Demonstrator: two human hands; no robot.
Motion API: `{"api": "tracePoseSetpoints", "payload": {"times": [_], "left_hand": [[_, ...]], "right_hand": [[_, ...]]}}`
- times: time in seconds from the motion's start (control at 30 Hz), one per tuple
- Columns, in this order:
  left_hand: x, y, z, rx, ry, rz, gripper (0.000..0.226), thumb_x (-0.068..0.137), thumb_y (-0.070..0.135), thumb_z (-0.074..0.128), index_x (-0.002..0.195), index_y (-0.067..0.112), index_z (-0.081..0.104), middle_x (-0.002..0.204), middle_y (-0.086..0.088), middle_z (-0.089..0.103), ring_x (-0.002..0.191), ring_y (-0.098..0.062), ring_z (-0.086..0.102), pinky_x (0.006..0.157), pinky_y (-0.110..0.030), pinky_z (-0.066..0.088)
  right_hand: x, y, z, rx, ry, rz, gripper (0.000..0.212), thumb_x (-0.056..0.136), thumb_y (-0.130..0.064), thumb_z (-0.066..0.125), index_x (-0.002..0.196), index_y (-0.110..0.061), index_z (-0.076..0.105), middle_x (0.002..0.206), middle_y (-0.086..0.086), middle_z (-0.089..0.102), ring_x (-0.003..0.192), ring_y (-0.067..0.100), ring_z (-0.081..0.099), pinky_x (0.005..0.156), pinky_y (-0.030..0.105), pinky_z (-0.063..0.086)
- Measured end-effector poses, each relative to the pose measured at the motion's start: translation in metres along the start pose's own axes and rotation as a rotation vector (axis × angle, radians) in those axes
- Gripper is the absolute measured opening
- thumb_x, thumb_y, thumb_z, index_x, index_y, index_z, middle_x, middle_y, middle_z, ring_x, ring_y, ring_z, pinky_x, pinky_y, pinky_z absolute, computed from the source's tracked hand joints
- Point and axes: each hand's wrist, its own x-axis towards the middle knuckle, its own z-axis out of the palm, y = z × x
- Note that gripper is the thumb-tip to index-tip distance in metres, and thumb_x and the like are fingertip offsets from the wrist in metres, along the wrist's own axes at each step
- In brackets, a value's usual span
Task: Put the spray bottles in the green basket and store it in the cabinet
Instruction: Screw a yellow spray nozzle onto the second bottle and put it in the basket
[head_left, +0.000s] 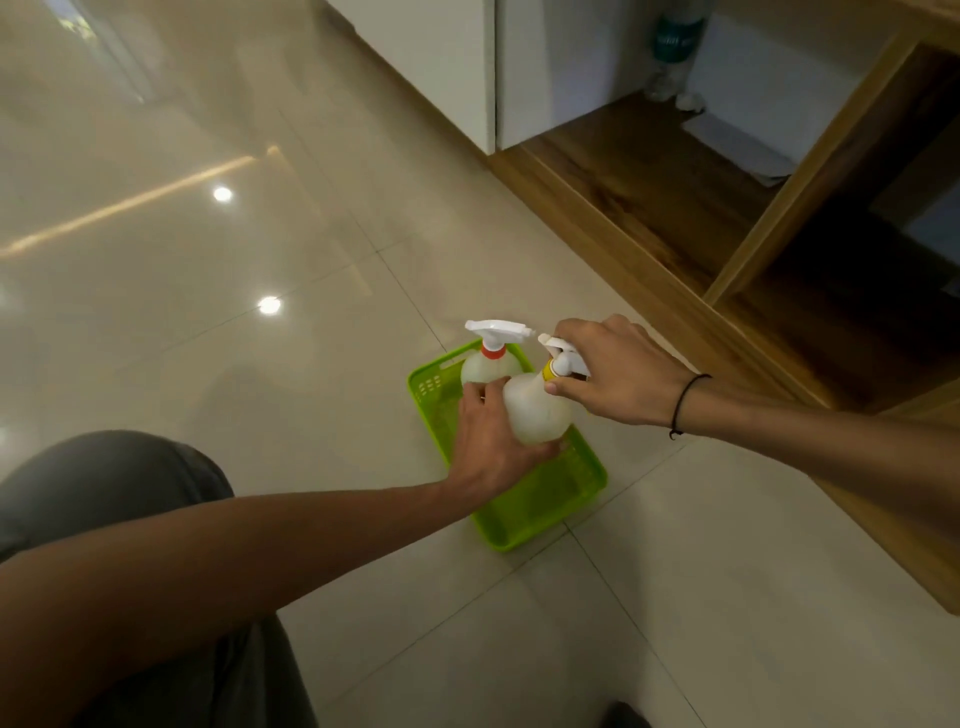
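Observation:
A lime-green plastic basket (550, 499) sits on the tiled floor in front of the cabinet. A white spray bottle with a red collar (488, 364) stands upright at the basket's far end. A second white spray bottle with a yellow collar (535, 410) is tilted over the basket's middle. My right hand (618, 364) grips its trigger head and neck from above. My left hand (488, 441) cups its rounded body from the left and below. The base of that bottle is hidden behind my left hand.
A wooden cabinet (649, 197) stands open to the right, with a white door (457, 67) swung out and a vertical divider (810, 171). A bottle (675, 52) and white papers (743, 140) lie at the back of its shelf. My grey-trousered knee (109, 488) is at lower left.

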Motion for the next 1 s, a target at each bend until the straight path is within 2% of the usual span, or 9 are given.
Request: {"api": "tracePoseSetpoints", "payload": {"times": [0.1, 0.17, 0.33, 0.43, 0.57, 0.7, 0.8, 0.9, 1.0], "left_hand": [[0.003, -0.004, 0.003, 0.008, -0.059, -0.054, 0.111, 0.059, 0.060, 0.097, 0.149, 0.017, 0.049, 0.140, -0.004, 0.050, 0.132, -0.026, 0.052, 0.099, -0.033, 0.047], [0.002, -0.006, 0.008, -0.010, -0.078, -0.093, 0.111, 0.057, 0.055, 0.101, 0.146, 0.014, 0.048, 0.139, -0.005, 0.052, 0.129, -0.025, 0.055, 0.094, -0.031, 0.048], [0.003, -0.009, 0.014, -0.113, -0.078, -0.167, 0.108, 0.056, 0.039, 0.106, 0.136, 0.010, 0.040, 0.138, -0.009, 0.056, 0.124, -0.027, 0.060, 0.093, -0.039, 0.057], [0.005, -0.011, 0.017, -0.094, -0.100, -0.185, 0.103, 0.056, 0.034, 0.107, 0.131, 0.009, 0.040, 0.133, -0.011, 0.057, 0.119, -0.027, 0.061, 0.085, -0.034, 0.051], [0.007, -0.012, 0.019, -0.085, -0.112, -0.176, 0.108, 0.057, 0.032, 0.107, 0.135, 0.006, 0.038, 0.136, -0.012, 0.052, 0.114, -0.021, 0.052, 0.086, -0.028, 0.044], [0.008, -0.014, 0.017, -0.079, -0.108, -0.170, 0.104, 0.057, 0.028, 0.106, 0.132, 0.006, 0.039, 0.134, -0.012, 0.050, 0.117, -0.028, 0.055, 0.086, -0.031, 0.047], [0.009, -0.016, 0.013, -0.058, -0.112, -0.150, 0.099, 0.056, 0.028, 0.105, 0.126, 0.008, 0.039, 0.126, -0.007, 0.047, 0.109, -0.025, 0.052, 0.082, -0.030, 0.045], [0.012, -0.014, 0.006, -0.026, -0.112, -0.141, 0.099, 0.054, 0.032, 0.106, 0.123, 0.008, 0.040, 0.119, -0.003, 0.043, 0.107, -0.025, 0.053, 0.083, -0.033, 0.048], [0.017, -0.012, -0.003, 0.000, -0.096, -0.129, 0.098, 0.052, 0.035, 0.106, 0.119, 0.012, 0.039, 0.117, -0.001, 0.043, 0.105, -0.024, 0.052, 0.081, -0.031, 0.046]], "right_hand": [[0.002, -0.005, 0.009, -0.026, -0.029, -0.016, 0.038, 0.090, -0.048, 0.071, 0.112, -0.021, 0.056, 0.095, 0.008, 0.062, 0.091, 0.038, 0.060, 0.076, 0.041, 0.050], [0.002, -0.007, 0.015, -0.058, -0.049, -0.022, 0.038, 0.091, -0.047, 0.070, 0.114, -0.020, 0.056, 0.099, 0.010, 0.065, 0.092, 0.039, 0.062, 0.077, 0.044, 0.052], [-0.002, -0.014, 0.032, -0.088, -0.047, -0.037, 0.025, 0.094, -0.037, 0.067, 0.092, -0.022, 0.048, 0.098, 0.008, 0.068, 0.091, 0.041, 0.064, 0.076, 0.047, 0.055], [0.001, -0.015, 0.042, -0.103, -0.051, -0.052, 0.025, 0.094, -0.033, 0.065, 0.088, -0.023, 0.042, 0.096, 0.006, 0.068, 0.090, 0.041, 0.064, 0.071, 0.044, 0.053], [0.006, -0.013, 0.046, -0.116, -0.059, -0.033, 0.024, 0.095, -0.032, 0.064, 0.089, -0.022, 0.043, 0.100, 0.009, 0.068, 0.092, 0.042, 0.064, 0.072, 0.045, 0.054], [0.007, -0.014, 0.052, -0.125, -0.039, -0.035, 0.025, 0.095, -0.031, 0.064, 0.091, -0.021, 0.041, 0.102, 0.010, 0.068, 0.093, 0.041, 0.064, 0.066, 0.040, 0.047], [0.004, -0.015, 0.055, -0.153, -0.029, -0.028, 0.024, 0.094, -0.032, 0.062, 0.093, -0.021, 0.040, 0.103, 0.008, 0.067, 0.095, 0.039, 0.063, 0.063, 0.037, 0.039], [0.002, -0.016, 0.053, -0.173, -0.032, -0.029, 0.022, 0.093, -0.033, 0.061, 0.096, -0.019, 0.044, 0.101, 0.008, 0.067, 0.094, 0.039, 0.064, 0.062, 0.037, 0.037], [0.002, -0.017, 0.050, -0.175, -0.022, -0.026, 0.028, 0.091, -0.038, 0.061, 0.094, -0.022, 0.039, 0.098, 0.008, 0.068, 0.091, 0.039, 0.065, 0.061, 0.036, 0.036]]}}
